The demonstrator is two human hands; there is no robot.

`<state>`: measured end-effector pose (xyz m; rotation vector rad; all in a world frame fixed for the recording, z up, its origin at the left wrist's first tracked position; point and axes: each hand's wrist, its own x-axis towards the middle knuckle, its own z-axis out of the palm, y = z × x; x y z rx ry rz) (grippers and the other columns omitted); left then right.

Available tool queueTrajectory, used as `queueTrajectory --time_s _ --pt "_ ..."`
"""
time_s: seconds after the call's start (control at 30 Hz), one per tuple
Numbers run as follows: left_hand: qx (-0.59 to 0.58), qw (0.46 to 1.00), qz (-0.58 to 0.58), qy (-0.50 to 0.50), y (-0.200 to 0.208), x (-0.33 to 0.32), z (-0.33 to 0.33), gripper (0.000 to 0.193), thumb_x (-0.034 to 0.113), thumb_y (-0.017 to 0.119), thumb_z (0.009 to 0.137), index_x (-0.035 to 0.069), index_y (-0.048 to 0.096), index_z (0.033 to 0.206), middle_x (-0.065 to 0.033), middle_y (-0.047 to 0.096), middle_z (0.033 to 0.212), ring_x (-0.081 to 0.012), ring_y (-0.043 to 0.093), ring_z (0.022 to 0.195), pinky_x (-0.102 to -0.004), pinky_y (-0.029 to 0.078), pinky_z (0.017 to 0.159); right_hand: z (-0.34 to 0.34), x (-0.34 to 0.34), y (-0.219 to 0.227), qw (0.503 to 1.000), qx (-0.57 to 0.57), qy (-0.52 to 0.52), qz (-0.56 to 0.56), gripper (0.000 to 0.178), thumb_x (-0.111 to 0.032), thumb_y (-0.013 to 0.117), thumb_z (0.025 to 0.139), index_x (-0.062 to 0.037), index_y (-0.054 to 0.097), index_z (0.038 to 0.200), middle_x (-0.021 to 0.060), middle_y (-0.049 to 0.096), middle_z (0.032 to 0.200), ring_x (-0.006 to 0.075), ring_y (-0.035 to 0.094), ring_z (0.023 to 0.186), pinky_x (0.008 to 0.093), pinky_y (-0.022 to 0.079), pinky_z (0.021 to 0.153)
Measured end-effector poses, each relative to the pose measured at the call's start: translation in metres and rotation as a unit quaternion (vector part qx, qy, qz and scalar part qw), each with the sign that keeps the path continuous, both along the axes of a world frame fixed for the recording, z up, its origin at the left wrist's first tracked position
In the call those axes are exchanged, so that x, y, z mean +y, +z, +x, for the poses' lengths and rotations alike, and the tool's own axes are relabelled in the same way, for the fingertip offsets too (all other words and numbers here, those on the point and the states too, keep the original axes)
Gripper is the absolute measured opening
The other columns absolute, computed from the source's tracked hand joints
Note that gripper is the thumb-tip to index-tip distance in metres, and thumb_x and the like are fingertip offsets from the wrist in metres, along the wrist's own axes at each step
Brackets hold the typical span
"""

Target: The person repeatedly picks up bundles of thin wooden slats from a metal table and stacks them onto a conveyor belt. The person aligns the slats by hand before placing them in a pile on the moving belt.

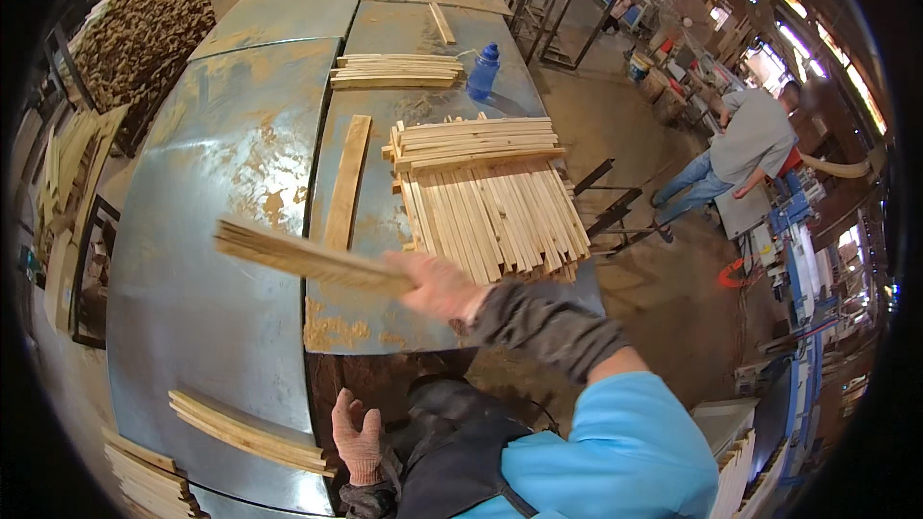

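Note:
My right hand [437, 286] is closed on one end of a wooden strip [298, 257]. The strip points left over the metal table, smeared by motion, and I cannot tell whether it is one piece or more. Low in front of my body is my left hand [358, 439], in a pale knit glove, its fingers apart and holding nothing. It is nearest to a small pile of wooden strips [252, 437] at the table's near edge. Just beyond my right hand lies a large stack of strips [490, 216], with more strips laid crosswise on its far end.
A single board [348, 183] lies left of the stack. Farther back are a bundle of strips [396, 71] and a blue bottle [484, 71] on the metal table [216, 173]. A person in a grey shirt [753, 139] bends at machinery on the right. Wood is piled high [144, 29] at far left.

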<state>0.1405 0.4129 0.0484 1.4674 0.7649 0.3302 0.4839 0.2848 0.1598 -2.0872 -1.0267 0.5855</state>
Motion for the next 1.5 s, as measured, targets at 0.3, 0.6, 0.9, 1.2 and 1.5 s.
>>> queueTrajectory --time_s 0.3,0.6,0.9,1.2,1.5 --pt "0.148 0.984 -0.101 0.004 -0.022 -0.06 0.083 0.06 0.0 0.077 0.098 0.0 0.058 0.154 -0.0141 0.068 0.14 -0.0216 0.068 0.119 -0.0356 0.058 0.101 0.276 -0.199 -0.093 0.891 -0.29 -0.12 -0.328 0.044 -0.008 0.064 0.098 -0.0247 0.071 0.138 0.0102 0.076 0.106 0.0305 0.074 0.1 0.0463 0.06 0.091" --pt "0.204 0.975 -0.083 -0.032 -0.002 -0.093 0.107 0.066 0.023 0.078 0.099 -0.003 0.056 0.156 -0.0192 0.066 0.151 -0.0262 0.066 0.134 -0.0391 0.053 0.113 0.366 -0.198 -0.129 0.912 -0.353 -0.116 -0.171 0.03 -0.007 0.065 0.089 -0.0128 0.075 0.117 0.0176 0.074 0.119 0.0447 0.069 0.113 0.0551 0.058 0.09" --pt "0.307 0.95 -0.02 -0.051 0.01 -0.077 0.11 0.069 0.038 0.073 0.102 0.005 0.054 0.16 -0.0184 0.063 0.155 -0.0314 0.066 0.135 -0.0415 0.053 0.112 0.35 -0.202 -0.145 0.879 -0.354 -0.119 -0.297 0.085 -0.006 0.079 0.089 -0.0105 0.043 0.166 0.0191 0.048 0.164 0.0416 0.046 0.15 0.0486 0.041 0.123" --pt "0.247 0.948 -0.042 0.195 -0.023 -0.059 0.029 0.066 0.03 0.079 0.097 0.0 0.059 0.153 -0.0216 0.071 0.142 -0.0293 0.07 0.128 -0.0374 0.055 0.108 0.363 -0.175 -0.156 0.839 -0.353 -0.151 -0.385 0.084 -0.002 0.069 0.092 -0.0096 0.037 0.169 0.0175 0.043 0.169 0.0388 0.044 0.153 0.0456 0.04 0.127" --pt "0.138 0.789 -0.05 0.597 -0.117 -0.004 -0.144 0.055 0.012 0.074 0.1 -0.006 0.056 0.149 -0.0228 0.066 0.145 -0.0311 0.064 0.134 -0.0402 0.051 0.114 0.123 0.028 -0.124 0.998 -0.041 -0.043 0.014 0.049 -0.008 0.07 0.098 0.0056 0.063 0.144 0.0202 0.069 0.141 0.0321 0.066 0.129 0.0413 0.052 0.112"
